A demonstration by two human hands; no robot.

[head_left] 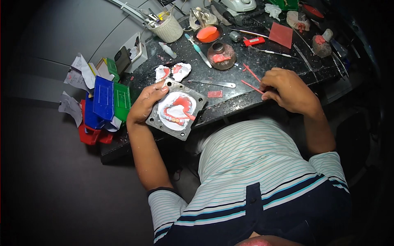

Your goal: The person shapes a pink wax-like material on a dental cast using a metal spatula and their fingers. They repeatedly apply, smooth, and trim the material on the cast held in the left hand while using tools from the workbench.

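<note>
My left hand point(144, 103) grips the left edge of a grey metal dental flask half point(195, 95), its thumb lying on the upper corner. White plaster point(163, 101) fills the flask, with a horseshoe of red wax point(184, 102) and a row of teeth point(175, 120) set in it. A short red strip point(189, 116) sticks out at the plaster's right side. My right hand point(289, 90) is held over the bench's front edge, fingers closed around thin red wax sticks point(251, 86). Two stick ends point left from the fingers; whether they join inside the hand is hidden.
The black bench point(213, 111) carries plaster casts point(180, 71), a metal spatula point(213, 83), a red wax piece point(215, 94), a toothbrush point(198, 51) and a spirit burner point(221, 56). A red wax sheet point(281, 35) lies farther back. Coloured bins point(103, 97) stand left.
</note>
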